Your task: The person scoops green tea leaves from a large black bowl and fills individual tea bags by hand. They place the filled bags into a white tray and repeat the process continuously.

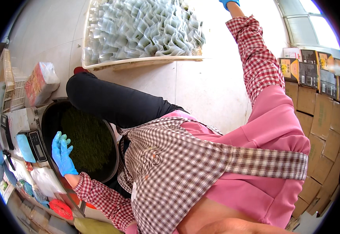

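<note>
Curling its loosely parted fingers, the left hand hangs just beside green leaves in a dark tub; the right hand, cropped, I can't judge.

Bright daylight enters through the window at upper right, where the panes burn out to white. The pale floor is nearly overexposed, and soft highlights catch the clear bags. The inside of the black tub is much darker. Checked cloth on the apron looks sharp; stacked cartons bend toward the rim, which fades into black corners.
</note>
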The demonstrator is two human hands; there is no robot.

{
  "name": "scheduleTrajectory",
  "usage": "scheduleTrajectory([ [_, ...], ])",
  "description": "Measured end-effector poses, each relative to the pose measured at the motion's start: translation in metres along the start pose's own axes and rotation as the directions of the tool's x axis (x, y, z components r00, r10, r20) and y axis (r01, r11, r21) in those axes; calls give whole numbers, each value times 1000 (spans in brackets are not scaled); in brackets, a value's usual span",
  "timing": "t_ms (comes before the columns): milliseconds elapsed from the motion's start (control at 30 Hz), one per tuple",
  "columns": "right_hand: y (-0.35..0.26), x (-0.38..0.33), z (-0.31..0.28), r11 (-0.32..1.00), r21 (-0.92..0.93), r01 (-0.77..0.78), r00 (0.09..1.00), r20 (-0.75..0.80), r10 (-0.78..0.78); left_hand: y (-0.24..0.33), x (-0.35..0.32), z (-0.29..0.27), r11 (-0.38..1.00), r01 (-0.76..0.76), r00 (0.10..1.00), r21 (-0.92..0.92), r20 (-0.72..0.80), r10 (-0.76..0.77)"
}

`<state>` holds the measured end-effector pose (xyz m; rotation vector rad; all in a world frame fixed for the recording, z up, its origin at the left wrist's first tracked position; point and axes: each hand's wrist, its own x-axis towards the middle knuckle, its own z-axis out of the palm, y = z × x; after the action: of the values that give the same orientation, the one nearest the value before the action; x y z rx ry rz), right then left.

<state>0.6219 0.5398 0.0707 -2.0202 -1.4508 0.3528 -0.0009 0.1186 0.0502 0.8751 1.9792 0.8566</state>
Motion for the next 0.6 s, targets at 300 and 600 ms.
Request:
scheduleTrajectory([
  [300, 130, 64, 92, 864, -494, 96, 970, -150, -193, -50, -34, -44, 974, 225, 968, 21, -118, -221],
  [600, 202, 108, 162, 757, -647, 86, 961, 255, 110, -88, -69, -51, 924, 367, 930, 103, -65, -362],
])
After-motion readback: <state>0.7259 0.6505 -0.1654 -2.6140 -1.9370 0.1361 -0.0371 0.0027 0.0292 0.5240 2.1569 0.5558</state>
